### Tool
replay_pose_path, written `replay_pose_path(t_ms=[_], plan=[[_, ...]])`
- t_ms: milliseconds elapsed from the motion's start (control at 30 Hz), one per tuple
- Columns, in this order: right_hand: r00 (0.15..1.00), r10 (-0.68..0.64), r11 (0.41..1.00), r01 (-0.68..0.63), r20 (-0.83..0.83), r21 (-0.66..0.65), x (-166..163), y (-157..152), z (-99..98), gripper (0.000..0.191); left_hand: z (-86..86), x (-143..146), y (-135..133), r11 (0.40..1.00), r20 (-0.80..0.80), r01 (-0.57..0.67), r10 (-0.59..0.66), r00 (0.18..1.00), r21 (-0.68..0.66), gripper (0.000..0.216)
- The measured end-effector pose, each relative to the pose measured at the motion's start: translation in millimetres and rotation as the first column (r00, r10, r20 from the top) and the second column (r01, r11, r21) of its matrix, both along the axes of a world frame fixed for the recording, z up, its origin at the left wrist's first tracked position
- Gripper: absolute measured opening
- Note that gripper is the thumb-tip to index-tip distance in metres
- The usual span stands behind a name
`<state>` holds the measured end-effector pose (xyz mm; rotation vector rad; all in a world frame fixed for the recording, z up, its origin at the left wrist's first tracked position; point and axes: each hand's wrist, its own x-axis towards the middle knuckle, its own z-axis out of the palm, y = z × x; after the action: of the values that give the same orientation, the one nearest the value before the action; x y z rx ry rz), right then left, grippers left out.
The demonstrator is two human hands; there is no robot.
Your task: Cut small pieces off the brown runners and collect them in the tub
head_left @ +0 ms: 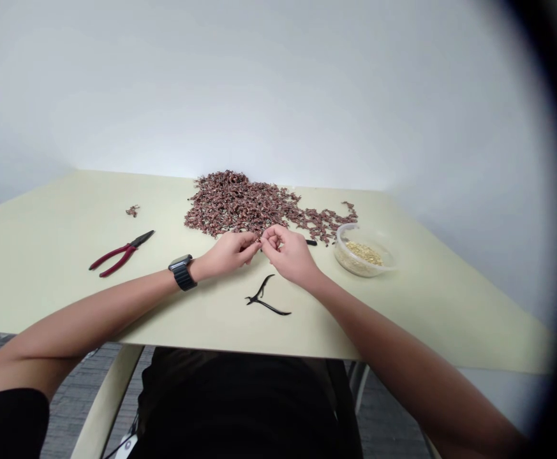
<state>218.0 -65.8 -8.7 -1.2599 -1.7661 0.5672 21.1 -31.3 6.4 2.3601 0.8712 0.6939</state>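
My left hand (230, 253) and my right hand (291, 256) meet just in front of a large pile of small reddish-brown pieces (240, 204). Both are closed, thumb against fingers, with their tips almost touching. A tiny dark reddish bit shows between the fingertips, too small to name. Close to me, below the hands, lie black nippers (259, 298) with spread handles. Part of a thin black object (311, 242) sticks out behind my right hand; the rest of it is hidden.
Red-handled long-nose pliers (122, 254) lie to the left, a small cluster of brown pieces (133, 210) behind them. On the right stands a clear plastic tub (344, 258) holding small gold-coloured bits (364, 253). The pale table (43, 268) meets a white wall at the back.
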Motion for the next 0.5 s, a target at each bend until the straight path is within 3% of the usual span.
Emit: replay_pose_path(t_ms=[300,500], plan=[[0.998,-0.025,0.998,0.022,0.061,0.054,-1.3,-0.4,-0.2,0.012,0.7,1.0,0.2,1.0,-0.018,0.001,0.0,1.0,0.02,0.031],[0.978,-0.131,0.976,0.1,0.161,0.191,-8.8,-7.2,-2.8,0.012,-7.9,2.3,1.4,0.994,-0.042,0.013,-0.008,0.999,0.11,0.019]])
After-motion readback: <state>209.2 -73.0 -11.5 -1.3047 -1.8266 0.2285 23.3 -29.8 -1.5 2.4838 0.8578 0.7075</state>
